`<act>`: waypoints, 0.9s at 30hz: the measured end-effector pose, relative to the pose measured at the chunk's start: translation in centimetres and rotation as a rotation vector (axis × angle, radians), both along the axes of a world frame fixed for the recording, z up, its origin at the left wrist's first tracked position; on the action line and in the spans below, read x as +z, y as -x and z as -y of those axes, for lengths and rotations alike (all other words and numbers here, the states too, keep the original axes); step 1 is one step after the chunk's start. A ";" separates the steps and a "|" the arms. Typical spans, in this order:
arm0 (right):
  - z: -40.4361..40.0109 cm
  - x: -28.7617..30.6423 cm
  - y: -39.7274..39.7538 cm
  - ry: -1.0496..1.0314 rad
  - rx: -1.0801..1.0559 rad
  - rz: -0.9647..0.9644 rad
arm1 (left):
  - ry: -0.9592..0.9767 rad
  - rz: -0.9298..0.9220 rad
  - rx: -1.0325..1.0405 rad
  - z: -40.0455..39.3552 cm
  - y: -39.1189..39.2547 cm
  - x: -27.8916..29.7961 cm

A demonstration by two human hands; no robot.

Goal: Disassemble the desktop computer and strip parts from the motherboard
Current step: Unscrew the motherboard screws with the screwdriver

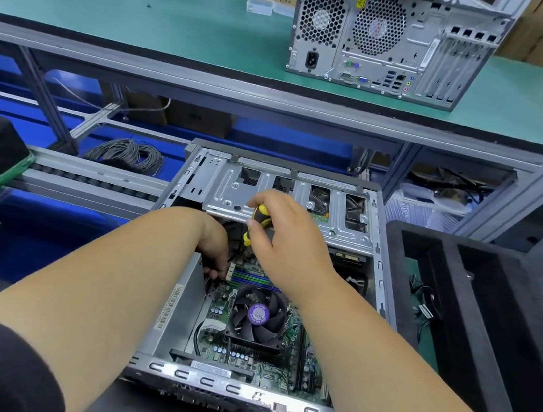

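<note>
Gripping the yellow-and-black screwdriver (259, 220) in my right hand (285, 233), I aim it down into the open desktop case (376, 254) lying on its side in front of me. My left hand (214, 246) reaches deep beside the motherboard (245, 354); its fingertips are hidden, so I cannot tell what they grasp. The board looks thin, stiff and fragile, best held by its edges. The fan (257, 314) is ribbed black plastic; the case is hard sheet steel with sharp-looking folded edges.

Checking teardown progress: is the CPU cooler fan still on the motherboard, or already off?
Still on. The fan sits flat on the motherboard inside the open case, beneath the right hand gripping the screwdriver.
</note>
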State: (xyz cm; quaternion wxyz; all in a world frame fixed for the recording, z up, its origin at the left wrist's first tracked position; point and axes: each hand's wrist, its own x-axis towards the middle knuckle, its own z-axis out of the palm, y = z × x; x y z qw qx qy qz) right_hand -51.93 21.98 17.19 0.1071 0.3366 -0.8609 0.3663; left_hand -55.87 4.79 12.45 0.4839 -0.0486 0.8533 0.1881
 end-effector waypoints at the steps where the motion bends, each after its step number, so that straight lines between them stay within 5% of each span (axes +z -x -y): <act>1: -0.3 0.5 0.0 0.036 -0.035 -0.025 | 0.025 -0.038 -0.047 -0.3 -0.3 0.4; 9: -4.0 5.7 -0.2 0.279 -0.213 0.037 | -0.017 -0.315 -0.178 -2.3 -2.8 4.8; 16: -9.4 6.3 -3.5 0.413 -0.334 0.148 | -0.332 -0.603 0.078 -5.5 -6.3 7.1; 27: -18.9 6.9 -7.3 0.502 -0.518 0.041 | -0.512 -0.843 0.005 -17.2 -10.2 8.3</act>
